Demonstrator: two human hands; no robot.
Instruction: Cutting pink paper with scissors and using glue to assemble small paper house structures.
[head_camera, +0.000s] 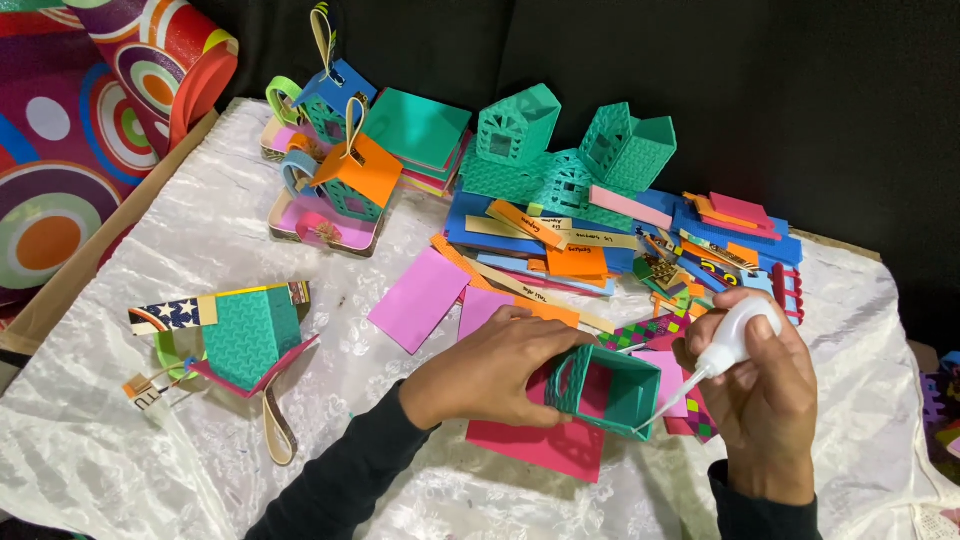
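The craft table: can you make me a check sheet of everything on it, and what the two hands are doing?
Surface: white shiny cloth, wrinkled, over a board.
Job's things: open teal paper box frame lying over a pink sheet; white glue bottle, its thin nozzle at the frame's rim.
Clutter: pile of coloured paper pieces; three teal paper houses behind it; finished little houses with loop handles; another teal house lying at left.
Grippers: left hand steadies the frame; right hand holds the bottle.
Cables: nothing seen.
Surroundings: circle-patterned roll at top left; dark backdrop behind.
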